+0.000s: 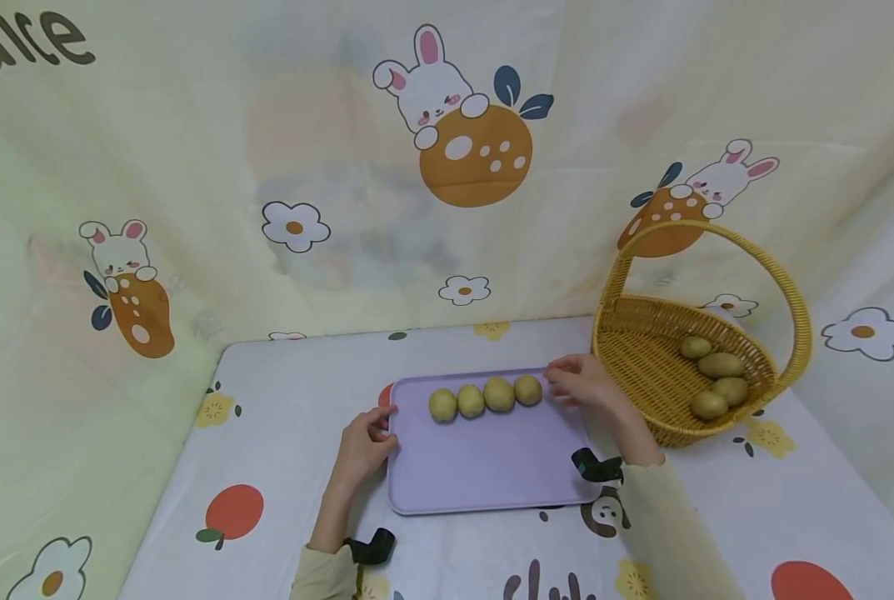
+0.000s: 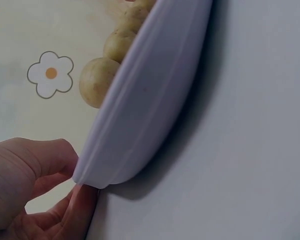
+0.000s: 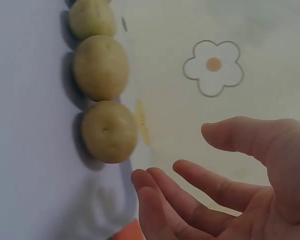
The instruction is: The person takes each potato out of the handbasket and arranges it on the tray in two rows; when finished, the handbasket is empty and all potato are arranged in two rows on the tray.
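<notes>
A row of several potatoes (image 1: 499,395) lies along the far side of a light purple tray (image 1: 484,467). At the tray's left edge, my left hand (image 1: 364,443) pinches the rim; the left wrist view shows the thumb above the tray's edge (image 2: 140,115) and fingers beneath it. My right hand (image 1: 585,385) hovers by the far right corner, just right of the endmost potato (image 3: 110,132). Its thumb and fingers are spread apart and hold nothing, as the right wrist view shows.
A yellow wicker basket (image 1: 634,346) with a tall arched handle stands right of the tray, close to my right forearm. Several more potatoes (image 1: 721,365) lie in its right part. A patterned cloth (image 1: 282,467) covers the table, and a printed curtain (image 1: 214,167) hangs behind.
</notes>
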The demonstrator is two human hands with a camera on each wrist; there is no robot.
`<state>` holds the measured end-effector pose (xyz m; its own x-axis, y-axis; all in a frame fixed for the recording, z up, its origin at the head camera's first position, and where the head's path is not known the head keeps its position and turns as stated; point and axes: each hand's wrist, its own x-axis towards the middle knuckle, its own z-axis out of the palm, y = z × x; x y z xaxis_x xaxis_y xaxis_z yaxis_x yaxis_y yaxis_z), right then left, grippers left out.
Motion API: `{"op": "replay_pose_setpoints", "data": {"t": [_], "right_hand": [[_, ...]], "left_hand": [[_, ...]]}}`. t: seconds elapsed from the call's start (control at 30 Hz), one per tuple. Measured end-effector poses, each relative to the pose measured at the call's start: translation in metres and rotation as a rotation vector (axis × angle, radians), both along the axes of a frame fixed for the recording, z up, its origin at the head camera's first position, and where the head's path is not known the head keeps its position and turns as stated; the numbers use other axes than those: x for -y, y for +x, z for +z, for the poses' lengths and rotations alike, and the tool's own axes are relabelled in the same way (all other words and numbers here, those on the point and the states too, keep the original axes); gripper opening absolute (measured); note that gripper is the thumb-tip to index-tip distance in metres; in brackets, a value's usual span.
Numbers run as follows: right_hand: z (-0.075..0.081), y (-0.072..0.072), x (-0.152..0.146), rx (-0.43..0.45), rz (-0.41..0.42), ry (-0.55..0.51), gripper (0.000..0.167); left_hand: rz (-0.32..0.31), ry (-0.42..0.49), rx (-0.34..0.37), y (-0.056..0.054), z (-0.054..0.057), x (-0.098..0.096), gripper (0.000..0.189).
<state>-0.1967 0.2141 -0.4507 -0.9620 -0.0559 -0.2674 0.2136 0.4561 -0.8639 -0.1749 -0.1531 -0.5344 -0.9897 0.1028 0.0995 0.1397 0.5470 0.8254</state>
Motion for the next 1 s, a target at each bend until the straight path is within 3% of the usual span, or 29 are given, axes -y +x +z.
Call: {"op": "replay_pose_setpoints", "data": {"t": [0.5,0.83,1.0], "right_hand": [[0.036,0.001,-0.028,0.019,-0.024,-0.099,0.050],[0.034,0.007,-0.070,0.030,-0.068,-0.103,0.059],[0.030,0.013,-0.088,0.034,-0.090,-0.019,0.061]], "left_hand": [[0.006,0.007,-0.006,0.000,0.000,0.004,0.045],[0.024,-0.004,0.014,0.002,-0.003,0.007,0.045],[0.019,-0.003,0.015,0.004,-0.004,0.009,0.046]]}}
